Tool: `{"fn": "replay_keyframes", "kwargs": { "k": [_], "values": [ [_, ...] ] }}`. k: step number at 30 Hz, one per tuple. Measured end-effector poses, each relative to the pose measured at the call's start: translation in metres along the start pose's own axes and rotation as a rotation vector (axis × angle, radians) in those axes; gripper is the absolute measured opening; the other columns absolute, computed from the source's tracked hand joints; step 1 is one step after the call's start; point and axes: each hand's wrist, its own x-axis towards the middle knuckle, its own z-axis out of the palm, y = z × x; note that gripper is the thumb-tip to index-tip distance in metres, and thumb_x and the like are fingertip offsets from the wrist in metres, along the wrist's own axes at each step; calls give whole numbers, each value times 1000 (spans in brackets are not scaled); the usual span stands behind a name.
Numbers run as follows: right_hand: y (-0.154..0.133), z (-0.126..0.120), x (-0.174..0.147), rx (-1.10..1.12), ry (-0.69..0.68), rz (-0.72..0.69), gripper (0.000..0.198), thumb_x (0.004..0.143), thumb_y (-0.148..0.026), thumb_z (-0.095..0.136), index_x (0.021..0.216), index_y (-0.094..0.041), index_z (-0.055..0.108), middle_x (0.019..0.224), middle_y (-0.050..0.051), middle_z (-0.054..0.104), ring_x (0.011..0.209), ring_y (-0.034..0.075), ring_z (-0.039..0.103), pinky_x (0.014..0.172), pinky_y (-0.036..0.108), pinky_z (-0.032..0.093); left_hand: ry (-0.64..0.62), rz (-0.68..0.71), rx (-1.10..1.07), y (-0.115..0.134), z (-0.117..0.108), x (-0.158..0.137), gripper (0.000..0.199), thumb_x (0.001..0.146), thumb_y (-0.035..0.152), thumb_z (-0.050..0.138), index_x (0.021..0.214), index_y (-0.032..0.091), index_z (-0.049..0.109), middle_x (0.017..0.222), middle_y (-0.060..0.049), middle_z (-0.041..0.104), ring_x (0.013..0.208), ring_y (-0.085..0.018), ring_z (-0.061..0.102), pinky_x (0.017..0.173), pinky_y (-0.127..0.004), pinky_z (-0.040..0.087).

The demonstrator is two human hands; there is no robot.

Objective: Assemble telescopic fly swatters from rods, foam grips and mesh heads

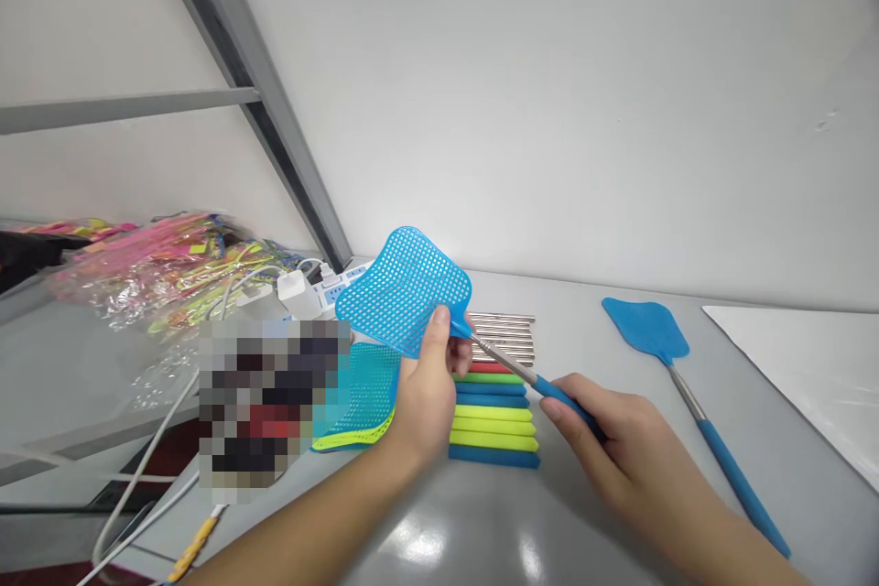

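Grey tabletop [573,334]; above it, both hands [426,403] grasp one blue swatter [405,288].

My left hand [427,398], my right hand [622,439], two total, one blue swatter [405,293] in grip, one second swatter [645,327] at right, visible sleeves [491,428] eight: three blue, three yellow, one red, one green, several metal rods [506,330] farther off, count obscured.

A glossy grey tabletop [473,531] carries silver metal rods [504,339], a row of red, green, blue and yellow tubular grips [494,428], stacked teal and yellow mesh swatter heads [367,394], a blue flyswatter [687,395] and a white sheet [817,375].
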Motion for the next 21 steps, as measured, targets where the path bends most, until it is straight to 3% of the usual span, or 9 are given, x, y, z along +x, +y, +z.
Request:
{"fn": "replay_keyframes", "kwargs": {
  "k": [2,5,9,15,21],
  "values": [
    [-2,-1,0,18,-46,12,28,100,-42,37,81,-24,48,63,-3,53,53,14,45,52,26,30,21,32,-11,2,0,4,38,87,54,57,84,17,65,73,-1,62,62,-11,55,63,-25,46],
    [-5,1,0,82,-129,41,28,100,-43,34,84,-25,47,68,-2,56,56,15,48,54,26,32,36,127,-54,5,2,7,32,89,49,57,92,18,66,84,-3,67,74,-14,62,71,-27,49],
    [-5,11,0,136,-95,49,29,100,-44,33,81,-25,44,67,-3,54,55,15,44,54,27,31,28,144,-93,-1,3,7,27,89,44,58,94,19,66,88,-3,70,82,-16,66,76,-29,52],
    [-9,22,-1,238,-74,86,31,100,-45,34,79,-24,43,65,-3,51,56,14,44,53,26,31,64,74,-92,-9,2,3,34,89,49,58,95,17,66,85,-4,70,80,-17,67,75,-31,52],
    [-12,25,0,289,-85,114,33,100,-46,33,76,-24,40,65,-4,47,58,13,40,53,26,29,-9,78,29,-9,0,5,34,92,50,53,87,18,65,71,-3,68,89,-20,65,85,-32,50]
  ]
}}
